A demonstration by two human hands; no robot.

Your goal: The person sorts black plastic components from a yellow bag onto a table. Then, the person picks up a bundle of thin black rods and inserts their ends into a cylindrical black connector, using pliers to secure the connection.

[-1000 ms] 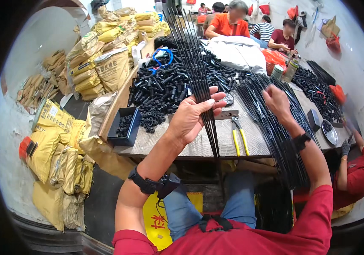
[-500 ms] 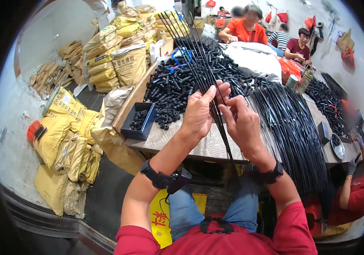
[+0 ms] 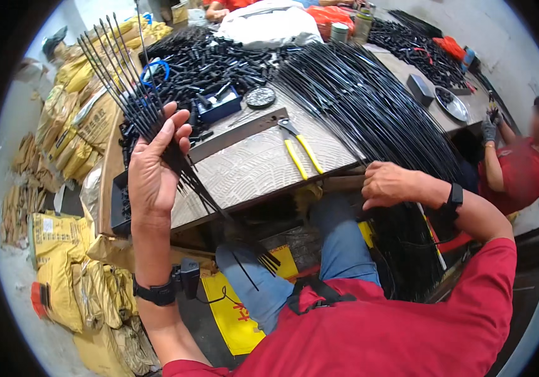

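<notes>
My left hand [image 3: 155, 169] is closed around a bundle of thin black rods [image 3: 132, 100]. The bundle slants from the upper left, where its tips fan out, down over my lap. My right hand [image 3: 392, 186] is at the table's front edge, beside the near ends of a large heap of black rods [image 3: 370, 94]. Its fingers are curled in, and whatever they may hold is hidden. Between my hands, yellow-handled pliers [image 3: 301, 151] lie on the patterned tabletop [image 3: 244, 176].
A metal bar [image 3: 238, 136], a small blue box [image 3: 219, 108] and a round dish [image 3: 260, 97] lie beyond the pliers. Behind them is a heap of short black parts [image 3: 219, 63]. Yellow sacks [image 3: 62, 264] are stacked at left. A co-worker in red [image 3: 521, 166] sits at right.
My hands have come apart: the left moved left with the bundle, the right moved right and down to the table edge. The view has turned right and down, uncovering the pliers.
</notes>
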